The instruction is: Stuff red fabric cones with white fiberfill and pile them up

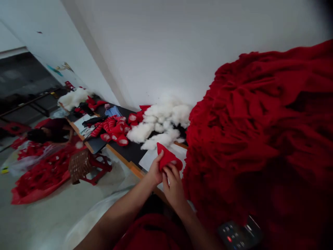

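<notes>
A small red fabric piece [166, 157], pointed at its upper end, is held between my two hands over the table edge. My left hand [156, 169] grips its left side, thumb on top. From the lower right, my right hand [171, 177] has its fingers closed on the lower edge. Just beyond the piece lies loose white stuffing [163, 121]. A white sheet [148, 159] is under the hands on the dark table [122, 149].
A tall heap of red fabric [247, 139] rises on the right. Red plush pieces [117, 133] lie farther left on the table. A stool [90, 166] and a red sack of pieces [47, 173] are on the floor; a person [56, 130] bends beside them. A keypad device [239, 234] sits lower right.
</notes>
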{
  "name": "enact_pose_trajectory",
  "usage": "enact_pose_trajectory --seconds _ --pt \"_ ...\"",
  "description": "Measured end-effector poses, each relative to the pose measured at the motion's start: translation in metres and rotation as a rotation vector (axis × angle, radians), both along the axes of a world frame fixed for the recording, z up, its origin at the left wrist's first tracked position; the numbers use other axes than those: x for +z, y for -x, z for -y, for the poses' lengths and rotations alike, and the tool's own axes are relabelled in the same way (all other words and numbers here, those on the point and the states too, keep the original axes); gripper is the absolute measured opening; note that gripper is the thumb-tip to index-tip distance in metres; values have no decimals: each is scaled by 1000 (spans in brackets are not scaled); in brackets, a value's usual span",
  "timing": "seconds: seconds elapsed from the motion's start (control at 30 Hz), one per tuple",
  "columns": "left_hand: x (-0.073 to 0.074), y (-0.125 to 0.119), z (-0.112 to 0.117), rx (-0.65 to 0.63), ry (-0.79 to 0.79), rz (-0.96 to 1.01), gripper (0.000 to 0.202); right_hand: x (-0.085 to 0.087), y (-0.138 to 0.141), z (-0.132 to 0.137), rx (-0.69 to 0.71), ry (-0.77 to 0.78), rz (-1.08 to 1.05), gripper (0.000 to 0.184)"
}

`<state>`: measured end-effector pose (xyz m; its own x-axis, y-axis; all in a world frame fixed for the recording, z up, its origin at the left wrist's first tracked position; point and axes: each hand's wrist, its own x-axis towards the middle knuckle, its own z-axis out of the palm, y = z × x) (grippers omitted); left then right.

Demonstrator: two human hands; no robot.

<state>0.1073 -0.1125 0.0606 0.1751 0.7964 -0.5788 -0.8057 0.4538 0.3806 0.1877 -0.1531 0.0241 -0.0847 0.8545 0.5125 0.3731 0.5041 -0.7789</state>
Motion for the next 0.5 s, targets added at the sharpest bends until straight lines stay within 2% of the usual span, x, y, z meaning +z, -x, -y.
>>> enact_pose_trajectory --seconds 0.07,0.13,0.23,0.3,0.4,0.5 --pt "-11 18 2 -13 25 -31 27 -6 7 -1 70 64 8 25" --pt "-16 47 -2 22 46 -104 22 -11 13 -3 145 138 9 25" --pt "-6 109 -27 121 -2 -438 20 -20 19 -9 171 229 10 24" --pt "10 161 -57 74 -132 -919 23 -28 24 -15 157 295 12 24" --pt "39 234 -116 36 -194 -1159 22 -41 36 -23 147 376 3 23" --pt "56 285 -175 3 -303 -1454 26 -53 52 -28 111 433 -2 24"
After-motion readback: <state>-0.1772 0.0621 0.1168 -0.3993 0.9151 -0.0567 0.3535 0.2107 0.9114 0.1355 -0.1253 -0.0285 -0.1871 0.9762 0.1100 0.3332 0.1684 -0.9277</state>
